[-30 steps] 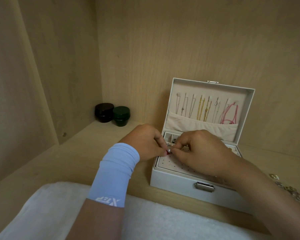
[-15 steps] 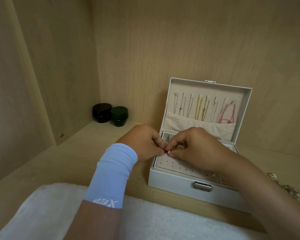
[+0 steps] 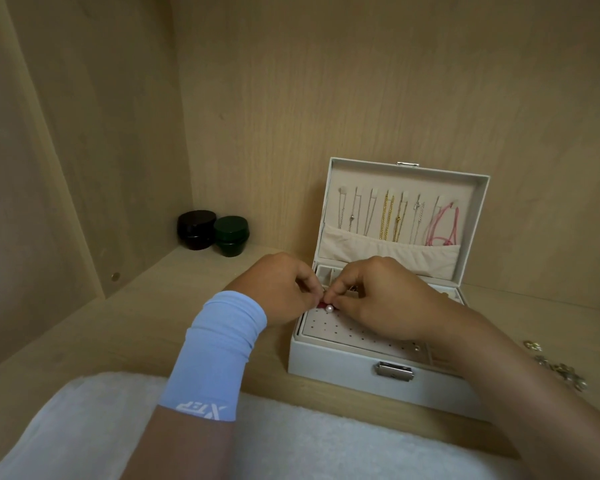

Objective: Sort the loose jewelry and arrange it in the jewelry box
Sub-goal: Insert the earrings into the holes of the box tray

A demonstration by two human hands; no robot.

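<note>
A white jewelry box [image 3: 343, 367] stands open on the wooden shelf, its lid upright with several silver, gold and pink chains [image 3: 395, 220] hanging inside. My left hand [image 3: 278, 289] and my right hand [image 3: 378, 296] meet fingertip to fingertip over the box's back left corner, above the perforated earring panel [image 3: 343, 330]. Between the fingertips sits a small pearl earring [image 3: 330, 309]; my right hand pinches it, and my left fingers pinch at its other end, where something small and red shows. Loose jewelry [image 3: 555, 367] lies on the shelf to the right of the box.
Two small round jars, one black [image 3: 196, 229] and one dark green [image 3: 231, 235], stand in the back left corner. A white fluffy cloth [image 3: 84, 427] covers the front edge of the shelf. Wooden walls close in at left and behind.
Both hands stay pinched together over the box's back left corner. The pearl now shows below the fingertips.
</note>
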